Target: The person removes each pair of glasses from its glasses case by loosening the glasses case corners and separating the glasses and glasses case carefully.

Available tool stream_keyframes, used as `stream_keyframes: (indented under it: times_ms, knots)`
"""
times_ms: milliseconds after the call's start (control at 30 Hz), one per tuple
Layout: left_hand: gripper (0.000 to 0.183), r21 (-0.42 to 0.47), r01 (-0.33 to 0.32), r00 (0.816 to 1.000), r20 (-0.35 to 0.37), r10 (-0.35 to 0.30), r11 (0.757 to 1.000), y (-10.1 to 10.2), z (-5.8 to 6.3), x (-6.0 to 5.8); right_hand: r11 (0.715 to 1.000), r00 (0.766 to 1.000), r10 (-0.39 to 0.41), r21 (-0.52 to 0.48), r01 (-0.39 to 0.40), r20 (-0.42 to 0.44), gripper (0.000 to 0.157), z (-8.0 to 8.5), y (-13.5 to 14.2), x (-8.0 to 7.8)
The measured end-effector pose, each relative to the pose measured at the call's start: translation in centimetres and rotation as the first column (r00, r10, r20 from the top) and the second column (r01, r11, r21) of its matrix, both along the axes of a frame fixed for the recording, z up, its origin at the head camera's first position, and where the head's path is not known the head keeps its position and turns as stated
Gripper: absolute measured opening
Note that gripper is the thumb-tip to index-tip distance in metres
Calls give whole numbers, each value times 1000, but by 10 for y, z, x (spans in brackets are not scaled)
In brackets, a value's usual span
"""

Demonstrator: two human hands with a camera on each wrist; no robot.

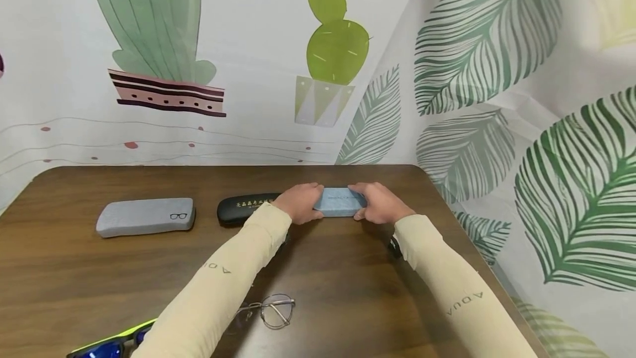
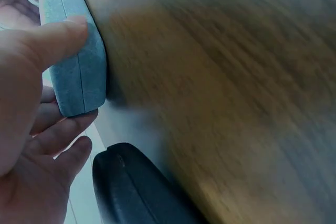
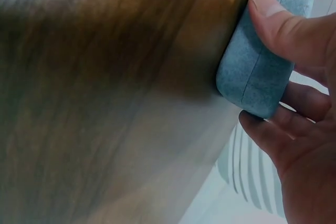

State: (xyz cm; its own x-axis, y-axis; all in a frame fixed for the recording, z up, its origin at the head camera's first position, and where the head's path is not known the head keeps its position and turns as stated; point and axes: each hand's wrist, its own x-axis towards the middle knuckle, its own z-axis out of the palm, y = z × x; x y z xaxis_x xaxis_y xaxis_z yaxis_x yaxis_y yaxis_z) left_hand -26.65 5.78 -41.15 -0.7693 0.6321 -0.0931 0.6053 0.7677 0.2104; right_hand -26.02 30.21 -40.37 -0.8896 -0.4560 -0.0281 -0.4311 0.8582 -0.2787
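Both hands grip a light blue glasses case (image 1: 340, 202) near the back of the wooden table. My left hand (image 1: 300, 203) holds its left end, with the thumb (image 2: 68, 38) along the near side and the fingers round the end and far side. At the right end, my right hand (image 1: 380, 203) does the same, its thumb (image 3: 273, 22) pressed on the side with the seam. The seam runs closed along the blue case in both wrist views. Just left of it lies a black glasses case (image 1: 243, 210) with gold lettering, partly covered by the left hand and sleeve.
A grey glasses case (image 1: 146, 216) with a small glasses print lies farther left. Thin-framed eyeglasses (image 1: 275, 311) rest at the front, partly behind the left sleeve. Sunglasses (image 1: 109, 344) with blue lenses and a yellow-green frame sit at the front left edge. A patterned cloth (image 1: 258, 43) hangs behind.
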Motion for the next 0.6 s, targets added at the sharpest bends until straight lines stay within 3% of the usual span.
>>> stream_keyframes:
  times_ms: [267,600]
  knots:
    - [68,16,14,1000,-6,-14,1000,-6,12,1,999,999,32,16,-32,-4,74,6,-1,-2]
    - [55,40,43,998,-43,-42,998,-13,41,8,997,997,70,22,-70,-38,74,34,0,6]
